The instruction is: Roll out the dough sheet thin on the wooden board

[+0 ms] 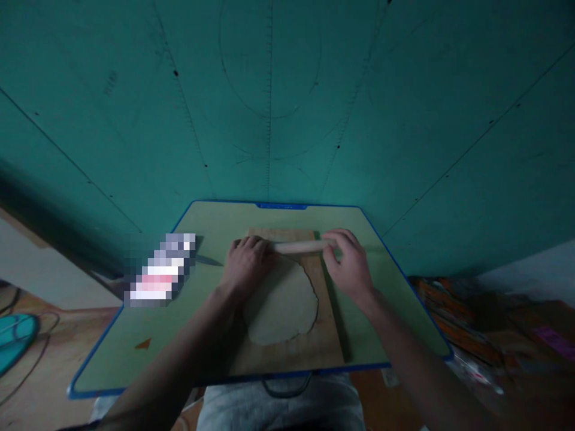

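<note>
A flat, pale round of dough (283, 305) lies on a wooden board (326, 341). A wooden rolling pin (299, 246) rests across the dough's far edge. My left hand (245, 263) is curled over the pin's left end. My right hand (348, 263) presses on the pin's right end with fingers bent over it. Both forearms reach in from the bottom of the view.
The board sits on a light green tray-like table with a blue rim (399, 263). A blurred-out object (162, 269) lies at the tray's left, with a dark knife-like tip (209, 260) beside it. A green cutting mat (269, 90) fills the background; clutter lies at right.
</note>
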{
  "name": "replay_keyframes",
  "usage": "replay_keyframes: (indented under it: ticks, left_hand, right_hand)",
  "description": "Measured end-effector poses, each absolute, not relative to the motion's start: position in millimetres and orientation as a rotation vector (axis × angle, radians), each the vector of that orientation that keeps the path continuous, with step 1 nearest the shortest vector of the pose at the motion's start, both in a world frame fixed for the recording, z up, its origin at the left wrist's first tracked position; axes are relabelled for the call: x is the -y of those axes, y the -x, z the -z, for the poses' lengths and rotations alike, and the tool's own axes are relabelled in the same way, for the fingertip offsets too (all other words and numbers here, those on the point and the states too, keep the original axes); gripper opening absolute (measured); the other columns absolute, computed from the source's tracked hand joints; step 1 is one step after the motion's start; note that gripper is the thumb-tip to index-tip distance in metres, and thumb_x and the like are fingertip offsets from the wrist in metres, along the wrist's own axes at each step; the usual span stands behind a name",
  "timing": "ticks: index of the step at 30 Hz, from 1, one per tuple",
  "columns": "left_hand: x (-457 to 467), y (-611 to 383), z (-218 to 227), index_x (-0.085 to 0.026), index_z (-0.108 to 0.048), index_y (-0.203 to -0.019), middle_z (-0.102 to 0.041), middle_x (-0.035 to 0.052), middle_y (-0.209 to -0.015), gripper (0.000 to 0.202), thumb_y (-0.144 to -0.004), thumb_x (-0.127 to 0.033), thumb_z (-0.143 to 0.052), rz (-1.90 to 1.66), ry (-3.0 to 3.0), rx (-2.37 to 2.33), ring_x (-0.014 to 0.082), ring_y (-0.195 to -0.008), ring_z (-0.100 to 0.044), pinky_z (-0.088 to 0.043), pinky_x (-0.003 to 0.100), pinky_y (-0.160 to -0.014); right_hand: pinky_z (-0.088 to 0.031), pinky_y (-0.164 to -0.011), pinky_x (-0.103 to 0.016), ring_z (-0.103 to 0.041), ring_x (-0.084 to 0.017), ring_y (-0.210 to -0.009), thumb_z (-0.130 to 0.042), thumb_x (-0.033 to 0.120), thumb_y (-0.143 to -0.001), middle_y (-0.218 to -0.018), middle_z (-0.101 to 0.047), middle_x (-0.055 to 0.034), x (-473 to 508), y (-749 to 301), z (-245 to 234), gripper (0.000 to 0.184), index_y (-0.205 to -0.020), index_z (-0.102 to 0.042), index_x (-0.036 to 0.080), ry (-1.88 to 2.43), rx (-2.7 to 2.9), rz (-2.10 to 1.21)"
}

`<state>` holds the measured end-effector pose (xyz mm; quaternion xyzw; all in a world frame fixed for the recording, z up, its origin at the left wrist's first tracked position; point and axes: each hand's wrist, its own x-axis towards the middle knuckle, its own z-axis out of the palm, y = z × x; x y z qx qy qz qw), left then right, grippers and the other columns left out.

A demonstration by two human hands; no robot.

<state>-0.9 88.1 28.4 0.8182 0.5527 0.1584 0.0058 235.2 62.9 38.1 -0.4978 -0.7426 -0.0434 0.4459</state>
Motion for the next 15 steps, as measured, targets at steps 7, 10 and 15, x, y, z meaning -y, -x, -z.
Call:
replay_keyframes:
  ticks: [7,10,15]
  left_hand:
    - [-101.1,12.9,-36.5,-0.021,-0.059,-0.087,-0.066,0.0068,-0.075,0.044,-0.099,-0.052,-0.030,-0.705,-1.910,-2.038,0.0225,-0.067,-0.061,-0.030,0.029,-0.056]
    - [-101.5,19.3,-32.6,-0.022,-0.055,-0.079,-0.059,0.0033,-0.065,0.048,-0.095,-0.059,-0.029,-0.788,-1.760,-1.961,0.0199,-0.060,-0.055,-0.029,0.028,-0.054]
    - [-101.7,27.9,-26.8,-0.022,-0.056,-0.075,-0.053,0.0008,-0.062,0.052,-0.090,-0.065,-0.032,-0.856,-1.725,-1.830,0.0183,-0.059,-0.050,-0.029,0.029,-0.054]
  right_hand:
    - [-0.053,-0.077,-0.034,-0.063,-0.020,-0.085,-0.046,0.004,-0.078,-0.084,-0.067,-0.0047,-57.3,-236.7,-21.3,0.031,-0.082,-0.071,0.023,1.164,1.922,-0.013]
    - [-0.054,-0.080,-0.034,-0.064,-0.020,-0.091,-0.045,0.003,-0.076,-0.092,-0.069,-0.0056,-56.0,-240.1,-5.7,0.037,-0.087,-0.074,0.022,1.199,2.048,-0.163]
    - [-0.054,-0.090,-0.041,-0.063,-0.022,-0.104,-0.046,0.003,-0.078,-0.111,-0.069,-0.0088,-53.8,-243.9,1.2,0.041,-0.098,-0.077,0.021,1.217,2.174,-0.247]
